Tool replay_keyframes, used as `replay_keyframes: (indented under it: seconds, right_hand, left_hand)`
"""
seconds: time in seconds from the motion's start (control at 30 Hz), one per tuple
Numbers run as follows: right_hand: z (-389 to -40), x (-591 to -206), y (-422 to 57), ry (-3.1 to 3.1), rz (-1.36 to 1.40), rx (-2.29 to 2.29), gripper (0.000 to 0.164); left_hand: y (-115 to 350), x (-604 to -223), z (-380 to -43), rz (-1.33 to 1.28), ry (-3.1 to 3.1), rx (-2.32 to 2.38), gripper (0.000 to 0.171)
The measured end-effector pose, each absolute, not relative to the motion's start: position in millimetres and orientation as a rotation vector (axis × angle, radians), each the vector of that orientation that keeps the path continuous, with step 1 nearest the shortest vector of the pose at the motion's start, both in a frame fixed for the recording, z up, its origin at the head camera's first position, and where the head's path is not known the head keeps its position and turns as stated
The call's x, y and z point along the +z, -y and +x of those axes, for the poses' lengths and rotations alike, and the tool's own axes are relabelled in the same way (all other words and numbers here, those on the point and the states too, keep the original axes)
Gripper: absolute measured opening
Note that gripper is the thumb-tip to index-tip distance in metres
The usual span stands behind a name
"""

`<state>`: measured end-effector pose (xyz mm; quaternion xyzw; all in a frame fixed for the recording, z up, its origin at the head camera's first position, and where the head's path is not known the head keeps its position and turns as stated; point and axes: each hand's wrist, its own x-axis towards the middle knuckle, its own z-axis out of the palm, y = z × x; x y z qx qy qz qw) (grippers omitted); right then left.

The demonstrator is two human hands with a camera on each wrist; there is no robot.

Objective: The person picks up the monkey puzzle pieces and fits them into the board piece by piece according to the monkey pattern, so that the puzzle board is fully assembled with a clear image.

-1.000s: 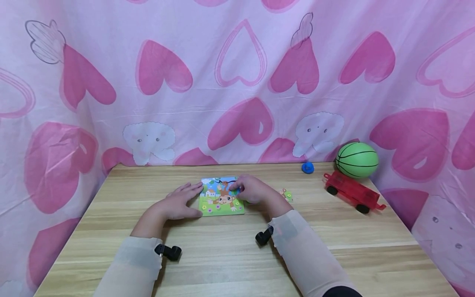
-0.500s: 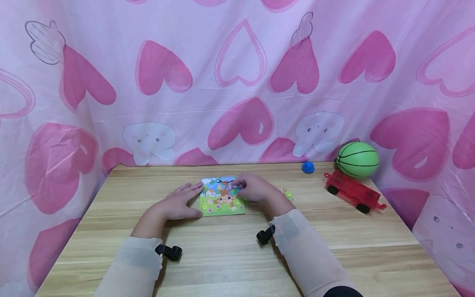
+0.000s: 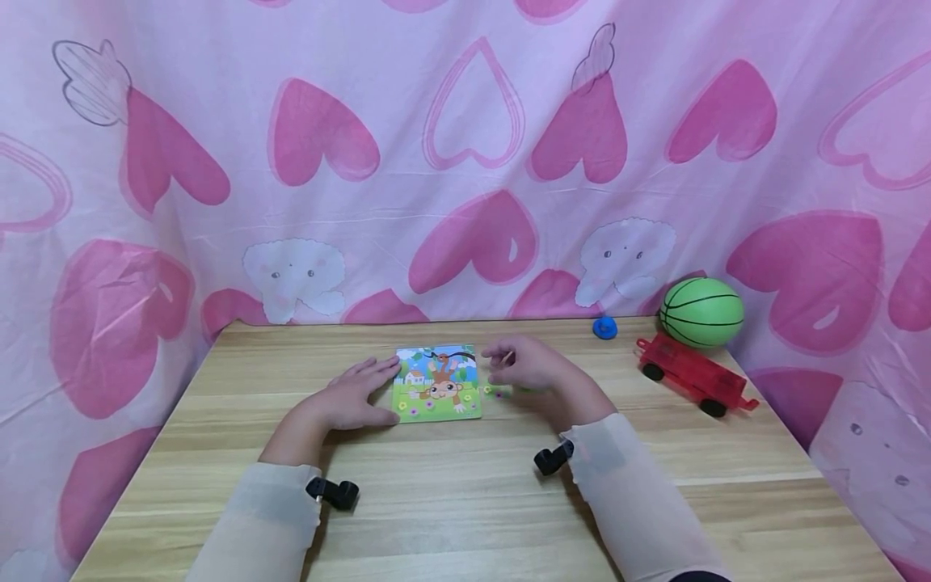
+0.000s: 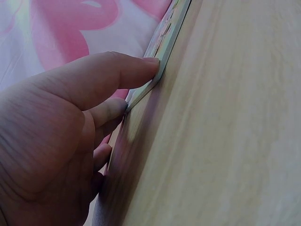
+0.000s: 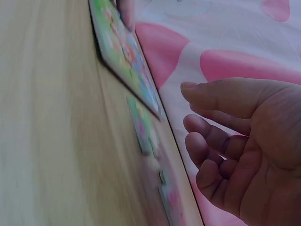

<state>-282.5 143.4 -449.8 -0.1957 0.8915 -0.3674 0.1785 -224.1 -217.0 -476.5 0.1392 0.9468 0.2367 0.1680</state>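
Observation:
A small jigsaw puzzle (image 3: 438,384) with a cartoon monkey hanging upside down lies flat on the wooden table. My left hand (image 3: 354,398) rests at its left side with fingers spread. In the left wrist view the thumb lies on the board's edge (image 4: 173,37) near a corner, and another fingertip touches beside it. Just right of the board hovers my right hand (image 3: 537,364), fingers loosely bent and holding nothing. Below that hand, loose puzzle pieces (image 5: 139,128) lie on the table, partly covered by the hand in the head view.
At the back right stand a green ball (image 3: 701,313) with black lines and a red toy cart (image 3: 692,376) with black wheels. A small blue round object (image 3: 604,327) is near the table's back edge. Behind the table hangs a pink heart-patterned cloth (image 3: 465,218).
My right hand has lifted from the puzzle's upper right corner and moved right, uncovering that part of the picture. The left hand has stayed in place.

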Motion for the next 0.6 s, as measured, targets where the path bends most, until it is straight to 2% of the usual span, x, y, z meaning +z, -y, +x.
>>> replay_keyframes:
  seconds: [0.33,0.6]
  right_hand:
    - [-280.7,-456.1,-153.7,-2.483,-0.447,-1.07,0.042]
    - [-283.7,-463.1,-154.7,-2.497,-0.452,-0.993,0.05]
  left_hand:
    - [216.6,-479.5,-227.7,0.392,-2.684,0.663,0.1]
    - [216.4,-477.7,-225.0,0.396,-2.686,0.672,0.1]
